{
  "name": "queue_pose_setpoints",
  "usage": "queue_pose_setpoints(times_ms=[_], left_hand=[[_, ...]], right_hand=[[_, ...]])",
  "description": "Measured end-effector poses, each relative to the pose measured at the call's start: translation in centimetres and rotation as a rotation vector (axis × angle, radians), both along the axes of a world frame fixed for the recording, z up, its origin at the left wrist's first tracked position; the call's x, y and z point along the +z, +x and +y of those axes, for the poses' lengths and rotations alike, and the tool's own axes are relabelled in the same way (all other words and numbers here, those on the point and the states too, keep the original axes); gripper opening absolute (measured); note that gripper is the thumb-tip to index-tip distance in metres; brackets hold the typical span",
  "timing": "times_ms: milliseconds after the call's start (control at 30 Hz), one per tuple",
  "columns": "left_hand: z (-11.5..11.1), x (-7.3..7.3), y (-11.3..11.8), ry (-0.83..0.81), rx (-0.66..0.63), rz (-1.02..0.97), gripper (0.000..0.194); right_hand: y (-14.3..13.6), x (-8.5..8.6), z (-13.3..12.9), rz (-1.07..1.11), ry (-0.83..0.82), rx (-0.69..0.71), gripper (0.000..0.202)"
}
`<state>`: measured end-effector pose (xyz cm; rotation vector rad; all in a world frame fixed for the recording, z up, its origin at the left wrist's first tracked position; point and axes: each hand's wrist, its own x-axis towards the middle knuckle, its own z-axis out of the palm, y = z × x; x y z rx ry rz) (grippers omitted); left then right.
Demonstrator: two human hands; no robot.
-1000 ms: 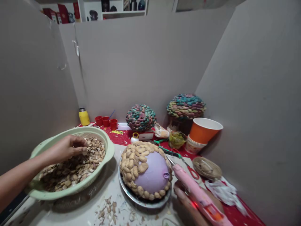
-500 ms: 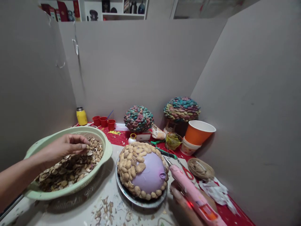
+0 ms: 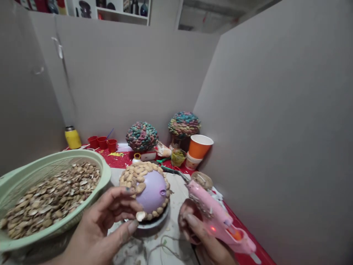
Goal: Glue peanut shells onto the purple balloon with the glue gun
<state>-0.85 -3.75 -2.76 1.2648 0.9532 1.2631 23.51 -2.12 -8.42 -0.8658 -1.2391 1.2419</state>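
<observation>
A peanut shell half [image 3: 141, 216], its pale inside showing, is held at the fingertips of my left hand [image 3: 107, 224]. Behind that hand, a purple balloon [image 3: 151, 191] partly covered with peanut shells [image 3: 135, 173] rests in a metal dish [image 3: 156, 223]. My right hand [image 3: 202, 230] is wrapped round a pink glue gun [image 3: 212, 206] with a small red light on, its nozzle pointing up and left, to the right of the balloon. To the left, a green colander [image 3: 106, 171] holds a heap of loose shells [image 3: 55, 195].
Two balls covered in coloured shells [image 3: 142, 136] [image 3: 184, 124] stand at the back. Near them are an orange paper cup [image 3: 199, 147], red cups [image 3: 112, 145], a yellow bottle [image 3: 72, 138] and a bowl [image 3: 178, 157]. Grey partitions [image 3: 124, 73] enclose the table.
My left hand has moved from the colander to in front of the balloon, with a shell half now visible in its fingers. The view has shifted right, and the glue gun is still in my right hand.
</observation>
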Motion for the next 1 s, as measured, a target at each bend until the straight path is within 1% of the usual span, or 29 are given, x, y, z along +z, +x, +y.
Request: queue_pose_setpoints(times_ms=[67, 133, 200, 267, 367, 467, 600, 667, 700, 800, 867, 933, 1000], left_hand=[[0.1, -1.0, 1.7, 0.085, -0.011, -0.017, 0.037], [0.5, -1.7, 3.1, 0.159, -0.012, -0.004, 0.039], [0.7, -2.2, 4.2, 0.231, 0.007, 0.028, 0.04], [0.9, -2.7, 5.0, 0.307, 0.047, 0.061, 0.043], [1.1, -3.5, 5.5, 0.416, 0.11, 0.097, 0.049], [1.1, -3.9, 5.5, 0.472, 0.11, 0.132, 0.05], [1.1, -3.7, 5.3, 0.492, 0.111, 0.183, 0.049], [1.2, -3.3, 5.3, 0.451, 0.092, 0.205, 0.045], [1.3, -3.0, 5.3, 0.401, 0.071, 0.204, 0.042], [1.6, -2.2, 5.3, 0.162, -0.001, 0.122, 0.028], [1.9, -1.7, 5.3, -0.013, -0.059, 0.058, 0.021], [2.0, -1.3, 5.4, -0.143, -0.117, 0.012, 0.021], [2.1, -1.0, 5.6, -0.234, -0.167, -0.032, 0.025]], right_hand=[[-0.2, 0.5, -0.5, -0.009, 0.039, 0.07, 0.034], [-0.1, 0.8, -0.7, -0.061, 0.095, 0.107, 0.037], [0.0, 1.0, -0.7, -0.106, 0.121, 0.114, 0.037], [0.0, 1.3, -0.7, -0.128, 0.14, 0.093, 0.036], [-0.3, 2.1, -0.5, -0.107, 0.155, 0.08, 0.034], [-0.7, 2.7, -0.5, -0.073, 0.126, 0.106, 0.035], [-1.0, 3.3, -0.4, -0.081, 0.15, 0.088, 0.036], [-1.0, 3.6, -0.4, -0.115, 0.182, 0.077, 0.035], [-1.0, 3.7, -0.4, -0.142, 0.197, 0.07, 0.034], [-1.0, 3.6, -0.4, -0.256, 0.265, 0.031, 0.024], [-0.9, 3.2, -0.3, -0.339, 0.361, -0.018, 0.018], [-0.9, 2.6, -0.1, -0.407, 0.465, -0.07, 0.012], [-0.8, 2.1, 0.1, -0.451, 0.532, -0.116, 0.01]])
